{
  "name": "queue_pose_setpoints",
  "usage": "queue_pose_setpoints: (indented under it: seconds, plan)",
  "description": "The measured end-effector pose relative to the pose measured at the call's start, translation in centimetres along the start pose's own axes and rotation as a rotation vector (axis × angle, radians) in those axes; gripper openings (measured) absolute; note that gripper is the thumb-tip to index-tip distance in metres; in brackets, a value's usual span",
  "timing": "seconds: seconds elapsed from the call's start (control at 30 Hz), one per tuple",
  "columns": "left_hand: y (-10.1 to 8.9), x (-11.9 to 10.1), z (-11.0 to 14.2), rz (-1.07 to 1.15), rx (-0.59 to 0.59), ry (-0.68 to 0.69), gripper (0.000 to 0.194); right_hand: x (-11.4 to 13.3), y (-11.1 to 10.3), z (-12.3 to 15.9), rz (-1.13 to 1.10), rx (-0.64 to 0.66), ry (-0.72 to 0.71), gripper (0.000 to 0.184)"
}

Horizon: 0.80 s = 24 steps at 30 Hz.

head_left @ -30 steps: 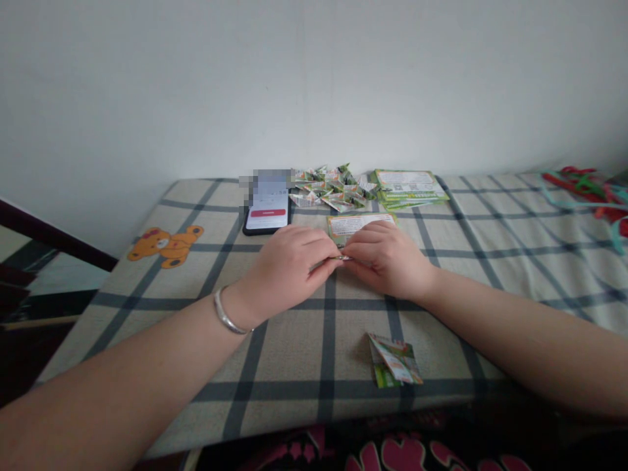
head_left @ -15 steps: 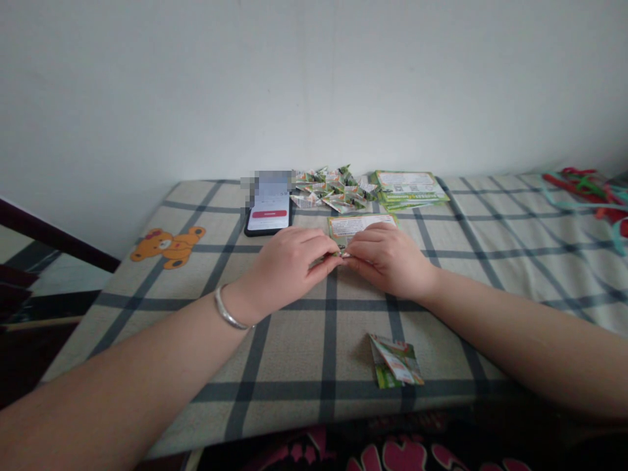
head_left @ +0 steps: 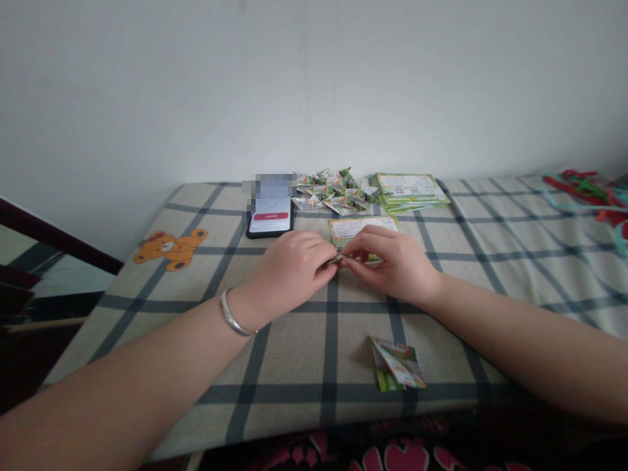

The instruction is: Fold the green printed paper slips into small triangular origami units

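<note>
The left hand (head_left: 297, 268) and right hand (head_left: 395, 265) pinch a small folded paper (head_left: 337, 258) at their fingertips, near a printed card (head_left: 353, 227) on checked cloth (head_left: 289, 360), apparently mid-crease, the next move likely needing firm, even pressure

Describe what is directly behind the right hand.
A printed sheet lies behind the right hand; its far edge and some print show. The hand covers much of the rest, so that part cannot be seen.

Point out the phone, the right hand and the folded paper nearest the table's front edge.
Phone (head_left: 271, 203), head view: middle of the screen.
Right hand (head_left: 400, 263), head view: back of the hand.
Folded paper (head_left: 398, 366), head view: pale flap on top.
</note>
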<state>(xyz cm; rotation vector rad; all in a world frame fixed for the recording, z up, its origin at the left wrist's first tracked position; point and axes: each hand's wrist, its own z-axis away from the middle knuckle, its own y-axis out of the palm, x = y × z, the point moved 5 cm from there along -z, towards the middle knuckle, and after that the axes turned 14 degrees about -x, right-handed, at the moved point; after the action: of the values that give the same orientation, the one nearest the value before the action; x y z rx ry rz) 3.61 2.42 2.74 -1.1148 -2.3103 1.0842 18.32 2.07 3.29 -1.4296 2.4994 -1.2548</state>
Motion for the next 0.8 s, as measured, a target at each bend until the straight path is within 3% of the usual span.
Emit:
queue_pose_setpoints:
  seconds: [0.27, 0.4, 0.6, 0.8]
  plan:
    - [0.0, -0.1, -0.1, -0.009, -0.002, 0.058, 0.016, 0.3, 0.1, -0.1, -0.121, 0.013, -0.031, 0.005]
    - [-0.1, 0.0, 0.0, 0.021, 0.007, 0.015, 0.015, 0.2, 0.0, -0.2, -0.114, 0.003, -0.031, 0.006]
    - [-1.3, 0.1, -0.2, 0.157, -0.171, -0.063, 0.005, -0.3, 0.0, -0.1, -0.043, -0.013, -0.013, 0.002]
    - [-1.1, -0.1, -0.4, 0.246, -0.185, -0.044, 0.004, -0.2, 0.2, -0.1, -0.054, 0.004, -0.037, 0.003]
